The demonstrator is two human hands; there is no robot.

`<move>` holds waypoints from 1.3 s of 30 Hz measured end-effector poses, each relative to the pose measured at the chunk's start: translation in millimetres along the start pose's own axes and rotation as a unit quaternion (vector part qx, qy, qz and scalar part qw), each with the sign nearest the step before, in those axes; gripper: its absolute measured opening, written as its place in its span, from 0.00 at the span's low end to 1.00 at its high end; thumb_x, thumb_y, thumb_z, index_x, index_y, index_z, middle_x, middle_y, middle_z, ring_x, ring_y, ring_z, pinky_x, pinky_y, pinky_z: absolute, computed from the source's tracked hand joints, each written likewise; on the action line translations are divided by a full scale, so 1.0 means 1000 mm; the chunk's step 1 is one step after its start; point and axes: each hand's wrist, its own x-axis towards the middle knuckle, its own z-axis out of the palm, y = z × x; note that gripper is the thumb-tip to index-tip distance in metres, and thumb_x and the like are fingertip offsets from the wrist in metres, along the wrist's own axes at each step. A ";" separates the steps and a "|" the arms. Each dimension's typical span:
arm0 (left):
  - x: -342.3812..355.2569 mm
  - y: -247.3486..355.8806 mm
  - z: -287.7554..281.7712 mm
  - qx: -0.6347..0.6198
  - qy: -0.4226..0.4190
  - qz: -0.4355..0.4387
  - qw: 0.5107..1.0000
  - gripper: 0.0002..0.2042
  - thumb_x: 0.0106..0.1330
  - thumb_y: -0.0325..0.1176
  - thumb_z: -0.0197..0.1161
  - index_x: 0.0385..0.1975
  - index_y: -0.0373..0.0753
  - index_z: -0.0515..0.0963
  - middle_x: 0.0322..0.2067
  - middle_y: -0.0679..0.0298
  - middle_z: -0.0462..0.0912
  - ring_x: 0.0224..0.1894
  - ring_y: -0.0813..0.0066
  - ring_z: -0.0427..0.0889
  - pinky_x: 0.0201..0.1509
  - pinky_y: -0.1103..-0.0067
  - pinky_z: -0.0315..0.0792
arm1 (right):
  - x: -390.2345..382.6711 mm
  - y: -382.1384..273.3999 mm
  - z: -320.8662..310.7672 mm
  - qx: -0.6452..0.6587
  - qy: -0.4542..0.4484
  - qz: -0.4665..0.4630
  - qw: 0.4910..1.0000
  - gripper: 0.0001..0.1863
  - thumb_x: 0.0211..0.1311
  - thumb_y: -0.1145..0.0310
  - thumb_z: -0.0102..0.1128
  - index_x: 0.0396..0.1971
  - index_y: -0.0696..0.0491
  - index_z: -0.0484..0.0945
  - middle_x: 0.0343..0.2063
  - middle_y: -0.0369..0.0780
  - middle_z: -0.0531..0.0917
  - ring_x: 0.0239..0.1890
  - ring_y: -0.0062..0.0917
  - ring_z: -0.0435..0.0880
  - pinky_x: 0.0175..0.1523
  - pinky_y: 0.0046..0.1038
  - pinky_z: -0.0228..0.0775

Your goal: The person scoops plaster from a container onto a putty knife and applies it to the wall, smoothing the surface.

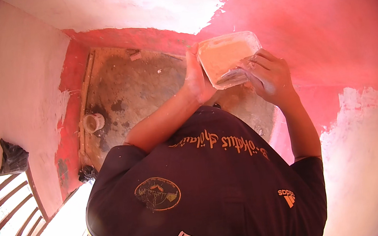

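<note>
Our left hand (194,76) is clamped on the left side of a rectangular container (255,41); our right hand (269,75) is curled at its lower right corner, and we cannot tell whether it grips the rim or a flat greyish thing (229,77) there; the container is in front of our chest, above the floor (146,85).

If the left hold slips, or the right fingers press too strongly on that corner, the container could tilt and its pale contents could spill, we judge; the left forearm reaches forward at a slant, with the hand upright along the side; the right elbow is bent, and the fingers point inward.

Farther out, a small pale bucket (93,122) is on the floor, at our left; beyond are red walls (316,27) with ragged white areas.
</note>
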 end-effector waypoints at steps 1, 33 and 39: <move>0.003 -0.005 0.001 0.002 -0.005 0.003 1.000 0.40 0.73 0.69 0.35 0.73 0.43 0.63 0.70 0.55 0.69 0.70 0.54 0.70 0.72 0.54 0.66 | -0.003 0.004 -0.002 0.002 -0.001 -0.001 1.000 0.13 0.49 0.78 0.67 0.38 0.54 0.86 0.31 0.36 0.86 0.32 0.30 0.82 0.30 0.30 0.75; 0.102 -0.154 0.053 0.030 -0.002 0.020 0.999 0.45 0.70 0.74 0.36 0.74 0.43 0.61 0.72 0.56 0.67 0.72 0.56 0.68 0.74 0.52 0.65 | -0.109 0.132 -0.098 0.010 0.031 -0.009 0.999 0.12 0.50 0.75 0.68 0.37 0.53 0.85 0.33 0.34 0.87 0.35 0.28 0.84 0.31 0.28 0.76; 0.110 -0.165 0.064 0.019 0.022 0.050 0.998 0.44 0.71 0.73 0.33 0.73 0.42 0.62 0.70 0.55 0.68 0.71 0.55 0.69 0.74 0.53 0.65 | -0.111 0.152 -0.125 0.044 0.048 0.010 0.998 0.12 0.48 0.76 0.68 0.36 0.52 0.85 0.33 0.34 0.86 0.35 0.28 0.84 0.31 0.28 0.76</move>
